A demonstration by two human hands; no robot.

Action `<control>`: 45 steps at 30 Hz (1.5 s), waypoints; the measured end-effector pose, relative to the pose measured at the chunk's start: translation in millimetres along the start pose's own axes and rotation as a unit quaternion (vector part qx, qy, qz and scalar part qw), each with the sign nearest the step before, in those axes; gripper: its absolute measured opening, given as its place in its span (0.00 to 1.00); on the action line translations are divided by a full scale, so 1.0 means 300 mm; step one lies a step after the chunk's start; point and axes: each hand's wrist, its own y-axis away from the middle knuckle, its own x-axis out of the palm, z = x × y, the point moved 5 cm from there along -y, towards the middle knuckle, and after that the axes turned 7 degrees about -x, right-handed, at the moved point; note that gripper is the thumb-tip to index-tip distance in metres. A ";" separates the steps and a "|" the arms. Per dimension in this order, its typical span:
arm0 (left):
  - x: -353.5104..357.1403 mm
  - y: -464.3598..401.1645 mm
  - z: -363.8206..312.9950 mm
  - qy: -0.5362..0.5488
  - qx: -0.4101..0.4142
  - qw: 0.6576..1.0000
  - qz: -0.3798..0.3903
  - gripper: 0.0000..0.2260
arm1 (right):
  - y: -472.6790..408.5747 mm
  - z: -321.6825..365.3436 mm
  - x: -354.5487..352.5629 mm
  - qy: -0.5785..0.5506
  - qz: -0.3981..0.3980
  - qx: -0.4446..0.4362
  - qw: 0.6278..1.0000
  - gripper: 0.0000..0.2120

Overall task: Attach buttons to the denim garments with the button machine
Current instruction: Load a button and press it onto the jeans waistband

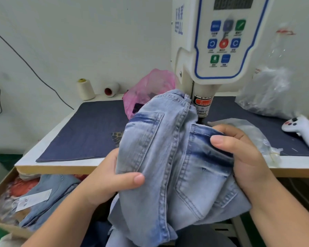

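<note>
Pale denim jeans [169,157] hang bunched between a worker's two hands at the front edge of the tabletop [61,165], their waistband pushed up against the head of the button machine [219,41]. The left hand [105,180] grips the jeans' left side, thumb curled over the cloth and fingers hidden behind it. The right hand [239,150] pinches a fold of the waistband, thumb on top and fingers tucked under, just in front of the machine's plunger [202,106], which bears a red warning label reading "care of finger". A back pocket and heavy double seams face the camera; the legs drop below the tabletop edge.

The machine's white control panel, with blue, green and red keys under a dark display, rises directly behind the jeans. A dark blue mat [89,129] covers the tabletop around the machine's base. Left of the machine lie a pink plastic bag [150,86] and, farther left against the wall, two cream thread cones [85,89], one upright and one on its side. Right of the machine sit clear plastic bags [268,93] and a white handheld device [303,129]. Below the tabletop, left of the machine, a cardboard box [0,191] holds more denim with a paper tag [32,199].
</note>
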 end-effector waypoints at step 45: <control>0.221 -0.044 -0.134 -0.295 0.090 0.951 0.017 0.05 | 0.172 -0.075 -0.016 0.132 -0.017 0.065 0.989 0.29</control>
